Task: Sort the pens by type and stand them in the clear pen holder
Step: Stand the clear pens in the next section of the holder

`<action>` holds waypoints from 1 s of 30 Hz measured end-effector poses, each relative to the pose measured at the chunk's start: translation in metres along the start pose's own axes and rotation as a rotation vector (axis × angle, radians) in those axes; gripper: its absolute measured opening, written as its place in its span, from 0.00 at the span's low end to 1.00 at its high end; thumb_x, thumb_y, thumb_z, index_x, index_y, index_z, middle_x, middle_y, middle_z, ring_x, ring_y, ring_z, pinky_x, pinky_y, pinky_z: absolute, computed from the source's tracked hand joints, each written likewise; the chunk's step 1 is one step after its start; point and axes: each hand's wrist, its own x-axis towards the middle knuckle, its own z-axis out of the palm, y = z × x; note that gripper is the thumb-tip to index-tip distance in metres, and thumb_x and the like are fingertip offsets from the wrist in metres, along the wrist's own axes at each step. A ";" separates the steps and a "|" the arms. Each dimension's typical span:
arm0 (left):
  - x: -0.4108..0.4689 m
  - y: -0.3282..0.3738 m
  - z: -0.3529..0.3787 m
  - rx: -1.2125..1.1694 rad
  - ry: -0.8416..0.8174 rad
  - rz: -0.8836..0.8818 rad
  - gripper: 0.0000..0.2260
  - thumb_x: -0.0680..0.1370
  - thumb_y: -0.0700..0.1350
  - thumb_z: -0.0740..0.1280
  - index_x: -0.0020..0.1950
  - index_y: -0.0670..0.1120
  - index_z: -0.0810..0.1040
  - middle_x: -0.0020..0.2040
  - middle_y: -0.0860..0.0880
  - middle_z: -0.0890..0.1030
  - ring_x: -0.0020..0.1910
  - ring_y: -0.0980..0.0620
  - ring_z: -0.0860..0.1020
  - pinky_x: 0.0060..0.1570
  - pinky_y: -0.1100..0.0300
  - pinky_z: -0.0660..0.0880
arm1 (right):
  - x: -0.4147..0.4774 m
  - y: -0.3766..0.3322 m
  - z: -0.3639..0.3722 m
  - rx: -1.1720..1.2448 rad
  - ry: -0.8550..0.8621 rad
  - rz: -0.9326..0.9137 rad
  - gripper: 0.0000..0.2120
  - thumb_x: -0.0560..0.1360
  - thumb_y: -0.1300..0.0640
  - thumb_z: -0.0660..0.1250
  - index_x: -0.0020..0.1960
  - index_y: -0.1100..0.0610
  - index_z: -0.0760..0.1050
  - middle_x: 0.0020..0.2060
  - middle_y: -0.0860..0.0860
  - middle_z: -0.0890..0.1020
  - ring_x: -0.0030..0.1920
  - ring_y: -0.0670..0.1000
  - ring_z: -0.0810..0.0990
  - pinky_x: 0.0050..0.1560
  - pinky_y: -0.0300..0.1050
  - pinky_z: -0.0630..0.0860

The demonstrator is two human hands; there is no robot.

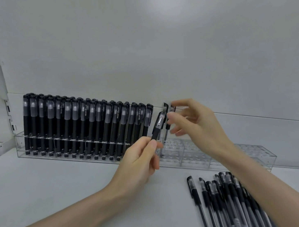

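Head view: the clear-capped pen (158, 126) is pinched in my left hand (139, 160), over the clear pen holder (244, 155) at the back edge of the shelf (59, 181). My right hand (197, 124) is spread by the standing pens (165, 111), and I cannot tell its grip. A tilted entry could topple them.

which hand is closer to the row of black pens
Left. The left hand, holding a pen, is just in front of the right end of the row; the right hand is further right, by the standing pens.
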 end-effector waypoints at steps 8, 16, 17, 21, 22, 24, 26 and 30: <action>-0.002 -0.008 0.004 0.034 -0.110 0.029 0.08 0.80 0.39 0.60 0.53 0.43 0.78 0.33 0.50 0.80 0.30 0.55 0.76 0.32 0.66 0.72 | -0.012 -0.005 -0.003 0.269 -0.010 0.049 0.13 0.75 0.64 0.68 0.58 0.57 0.77 0.41 0.59 0.81 0.39 0.51 0.84 0.42 0.43 0.82; -0.003 -0.010 0.003 0.059 -0.075 0.008 0.07 0.72 0.39 0.73 0.46 0.41 0.77 0.34 0.45 0.80 0.30 0.46 0.81 0.29 0.57 0.76 | -0.014 -0.003 -0.002 0.325 -0.045 0.107 0.19 0.72 0.69 0.70 0.61 0.58 0.72 0.42 0.56 0.84 0.39 0.50 0.85 0.39 0.40 0.81; -0.002 -0.011 0.003 0.093 -0.063 0.036 0.07 0.72 0.40 0.73 0.46 0.43 0.78 0.35 0.45 0.80 0.31 0.47 0.81 0.31 0.57 0.77 | -0.013 -0.003 -0.003 0.343 -0.030 0.111 0.18 0.72 0.69 0.70 0.60 0.60 0.72 0.43 0.56 0.84 0.40 0.51 0.85 0.39 0.41 0.81; 0.003 -0.024 -0.005 0.717 -0.002 0.466 0.15 0.76 0.57 0.63 0.53 0.49 0.79 0.46 0.57 0.76 0.46 0.58 0.76 0.47 0.64 0.72 | -0.003 -0.002 -0.013 0.252 0.107 0.006 0.15 0.71 0.69 0.71 0.53 0.55 0.75 0.45 0.55 0.80 0.41 0.52 0.84 0.41 0.47 0.83; 0.005 -0.027 -0.007 0.861 -0.003 0.569 0.17 0.77 0.57 0.60 0.56 0.48 0.78 0.50 0.56 0.75 0.50 0.59 0.74 0.50 0.63 0.71 | 0.001 -0.003 -0.017 0.221 0.157 -0.034 0.16 0.71 0.70 0.71 0.52 0.53 0.75 0.43 0.54 0.79 0.41 0.52 0.83 0.41 0.47 0.83; 0.009 -0.031 -0.008 1.047 -0.022 0.694 0.19 0.78 0.55 0.58 0.61 0.45 0.76 0.56 0.51 0.75 0.55 0.53 0.73 0.55 0.60 0.69 | 0.008 -0.003 -0.023 0.168 0.252 -0.105 0.17 0.71 0.70 0.70 0.52 0.52 0.75 0.42 0.53 0.77 0.42 0.55 0.81 0.41 0.48 0.83; 0.011 -0.035 -0.006 1.183 -0.049 0.736 0.20 0.79 0.54 0.56 0.64 0.44 0.74 0.60 0.48 0.74 0.59 0.50 0.71 0.60 0.58 0.67 | 0.013 -0.001 -0.024 0.120 0.317 -0.155 0.17 0.71 0.69 0.70 0.53 0.50 0.75 0.42 0.51 0.76 0.43 0.55 0.80 0.42 0.49 0.83; 0.012 -0.043 -0.005 1.371 -0.091 0.739 0.24 0.78 0.56 0.54 0.66 0.43 0.73 0.62 0.48 0.74 0.62 0.49 0.71 0.61 0.55 0.72 | 0.019 0.009 -0.017 0.069 0.328 -0.170 0.18 0.71 0.68 0.71 0.54 0.50 0.75 0.41 0.48 0.77 0.42 0.51 0.78 0.44 0.55 0.82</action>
